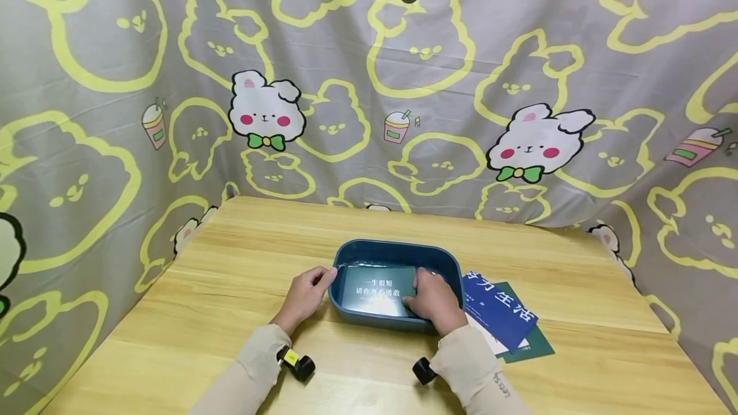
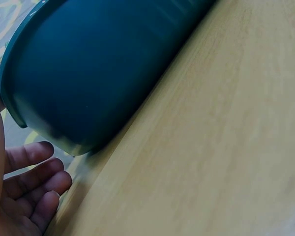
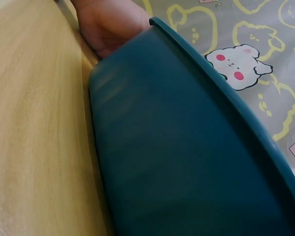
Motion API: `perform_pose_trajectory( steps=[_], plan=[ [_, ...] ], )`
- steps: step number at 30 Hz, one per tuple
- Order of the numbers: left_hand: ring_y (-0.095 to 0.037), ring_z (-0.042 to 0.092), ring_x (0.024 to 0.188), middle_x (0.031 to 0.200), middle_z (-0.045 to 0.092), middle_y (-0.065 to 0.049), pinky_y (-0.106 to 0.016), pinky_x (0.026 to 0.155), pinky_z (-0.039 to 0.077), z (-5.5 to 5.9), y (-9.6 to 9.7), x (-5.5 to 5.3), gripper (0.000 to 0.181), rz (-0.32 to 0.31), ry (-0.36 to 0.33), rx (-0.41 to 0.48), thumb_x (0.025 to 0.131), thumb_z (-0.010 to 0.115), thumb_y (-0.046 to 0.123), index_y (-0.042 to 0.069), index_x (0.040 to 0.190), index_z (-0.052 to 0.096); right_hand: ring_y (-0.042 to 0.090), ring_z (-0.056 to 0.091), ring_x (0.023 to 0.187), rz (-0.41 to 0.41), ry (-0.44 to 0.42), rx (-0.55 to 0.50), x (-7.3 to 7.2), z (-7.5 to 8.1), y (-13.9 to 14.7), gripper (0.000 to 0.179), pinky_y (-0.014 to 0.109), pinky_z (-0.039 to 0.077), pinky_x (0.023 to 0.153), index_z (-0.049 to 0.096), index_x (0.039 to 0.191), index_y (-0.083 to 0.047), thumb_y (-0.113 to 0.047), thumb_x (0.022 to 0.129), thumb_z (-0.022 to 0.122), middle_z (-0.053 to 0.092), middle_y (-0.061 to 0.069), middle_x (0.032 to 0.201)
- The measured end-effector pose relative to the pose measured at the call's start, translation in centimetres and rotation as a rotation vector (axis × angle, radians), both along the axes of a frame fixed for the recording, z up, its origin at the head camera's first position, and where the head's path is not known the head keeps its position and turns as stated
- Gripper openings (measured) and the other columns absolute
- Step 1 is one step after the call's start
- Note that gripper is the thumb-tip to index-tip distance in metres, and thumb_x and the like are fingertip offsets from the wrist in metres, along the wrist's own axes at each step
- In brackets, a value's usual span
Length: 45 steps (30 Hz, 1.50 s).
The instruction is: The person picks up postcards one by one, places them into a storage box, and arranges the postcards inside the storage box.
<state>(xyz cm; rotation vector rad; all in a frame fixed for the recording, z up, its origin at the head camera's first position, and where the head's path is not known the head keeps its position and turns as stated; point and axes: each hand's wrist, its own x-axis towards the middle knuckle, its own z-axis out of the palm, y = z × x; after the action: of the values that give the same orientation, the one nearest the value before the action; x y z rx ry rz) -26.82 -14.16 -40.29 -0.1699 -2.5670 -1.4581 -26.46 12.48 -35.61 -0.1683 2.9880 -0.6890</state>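
A dark teal plastic bin (image 1: pixel 398 323), rectangular with rounded corners, stands on the table. Inside it is a dark green card (image 1: pixel 375 306) with white Chinese lettering. My right hand (image 1: pixel 436 300) reaches over the near right side of the bin and pinches the card's right edge, thumb on its face. At the bin's left end, my left hand (image 1: pixel 305 296) touches the rim with the thumb. In the left wrist view its fingers (image 2: pixel 32 177) hang loosely curled outside the end wall. The right wrist view shows the bin's long outer wall (image 3: pixel 172 137).
Right of the bin lies an overlapping pile of cards: a blue card (image 1: pixel 498 309) with white lettering over a green card (image 1: pixel 533 341) and white ones. A grey curtain (image 1: pixel 346 171) with rabbit prints hangs behind and beside the wooden table (image 1: pixel 230 242).
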Motion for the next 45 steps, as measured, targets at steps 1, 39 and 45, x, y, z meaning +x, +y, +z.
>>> perform_pose_trajectory(
  steps=[1, 39, 45],
  plan=[
    [-0.017, 0.051, 0.072, 0.075, 0.057, 0.001, -0.033, 0.068, 0.042, 0.0, 0.0, 0.0, 0.034, -0.001, -0.001, -0.001, 0.099, 0.055, 0.039, 0.010, 0.091, 0.070, 0.025, 0.050, 0.075, 0.000, -0.001, 0.003, 0.0, 0.0, 0.0, 0.034, 0.039, 0.041, 0.062, 0.052, 0.086, -0.009, -0.025, 0.079, 0.081, 0.051, 0.006, 0.078],
    [-0.017, 0.057, 0.088, 0.097, 0.066, -0.001, -0.039, 0.082, 0.045, -0.3, 0.4, -0.1, 0.035, -0.005, 0.038, -0.035, 0.099, 0.054, 0.039, 0.012, 0.119, 0.065, 0.022, 0.049, 0.060, -0.022, 0.052, -0.016, 0.0, 0.1, 0.4, 0.034, 0.034, 0.038, 0.055, 0.049, 0.077, -0.009, -0.021, 0.081, 0.080, 0.048, 0.006, 0.067],
    [-0.017, 0.058, 0.086, 0.095, 0.067, 0.001, -0.038, 0.081, 0.046, -0.6, 0.4, -0.1, 0.035, 0.002, 0.030, -0.041, 0.099, 0.054, 0.041, 0.012, 0.108, 0.071, 0.020, 0.048, 0.059, -0.020, 0.098, -0.129, -0.3, 0.6, 1.2, 0.029, 0.033, 0.038, 0.056, 0.050, 0.081, -0.009, -0.023, 0.086, 0.075, 0.047, 0.005, 0.068]
  ],
)
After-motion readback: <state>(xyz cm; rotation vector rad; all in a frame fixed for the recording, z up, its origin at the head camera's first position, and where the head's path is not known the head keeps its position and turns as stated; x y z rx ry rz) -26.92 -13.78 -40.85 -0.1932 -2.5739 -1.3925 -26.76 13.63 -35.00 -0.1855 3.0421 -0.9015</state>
